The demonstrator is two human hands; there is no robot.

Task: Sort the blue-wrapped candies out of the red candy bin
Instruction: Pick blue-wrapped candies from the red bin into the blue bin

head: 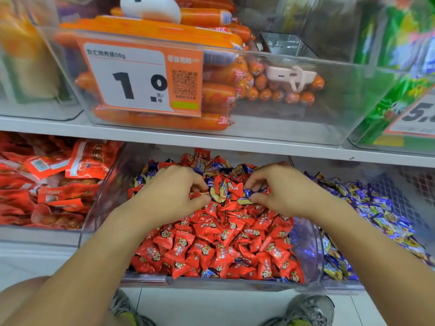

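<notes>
Red bin [306,250]: clear plastic, on the lower shelf, heaped with red candies [211,245]; blue candies [219,170] mixed in toward the back and middle. Left hand [169,191]: on the heap, fingers curled, pinching wrappers at the centre; which candy it holds cannot be told. Right hand [282,189]: on the heap, fingers pinching a blue candy [249,192]. Blue bin [367,208]: just right, full of blue-wrapped candy. Upper shelf [164,137]: sausage bin [341,102] with price tag [141,78].
</notes>
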